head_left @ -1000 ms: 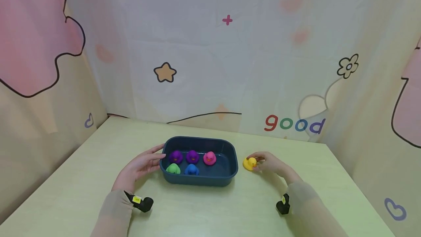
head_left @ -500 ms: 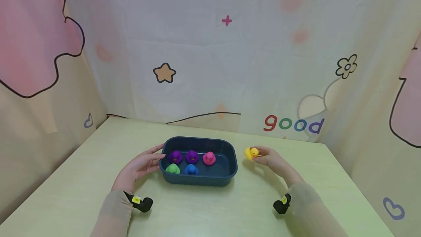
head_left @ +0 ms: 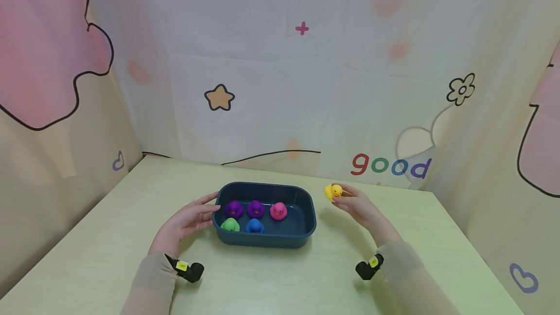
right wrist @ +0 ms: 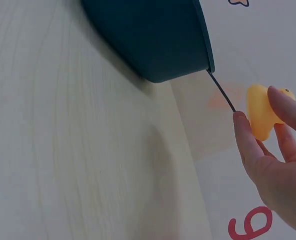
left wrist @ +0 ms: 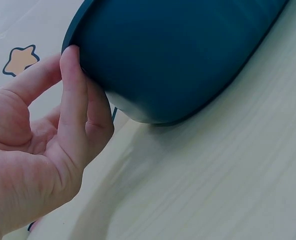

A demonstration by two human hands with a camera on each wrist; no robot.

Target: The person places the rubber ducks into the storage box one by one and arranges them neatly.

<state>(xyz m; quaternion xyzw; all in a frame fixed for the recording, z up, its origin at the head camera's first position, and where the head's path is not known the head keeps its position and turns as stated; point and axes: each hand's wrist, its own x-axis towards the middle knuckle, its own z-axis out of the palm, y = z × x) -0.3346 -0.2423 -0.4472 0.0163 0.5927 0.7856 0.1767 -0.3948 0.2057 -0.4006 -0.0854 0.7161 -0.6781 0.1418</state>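
Note:
In the head view, a dark blue rectangular bin (head_left: 262, 240) stands on the table. Inside it sit two purple rubber ducks (head_left: 234, 209), a pink duck (head_left: 278, 211), a green duck (head_left: 230, 225) and a blue duck (head_left: 254, 226). My left hand (head_left: 188, 220) touches the bin's left end, with fingertips at the rim and outer wall in the left wrist view. My right hand (head_left: 358, 205) pinches a yellow rubber duck (right wrist: 259, 112) between thumb and fingers, raised above the table to the right of the bin. Part of the duck is covered by the thumb.
The pale wooden table (head_left: 271, 286) ends at a printed cloth backdrop (head_left: 262, 125) behind the bin, with more cloth on both sides. Black wrist cameras (head_left: 189, 271) are strapped at both sleeves.
My right hand has lifted the yellow duck off the table and moved it up and away from me. The left hand and the bin have stayed in place.

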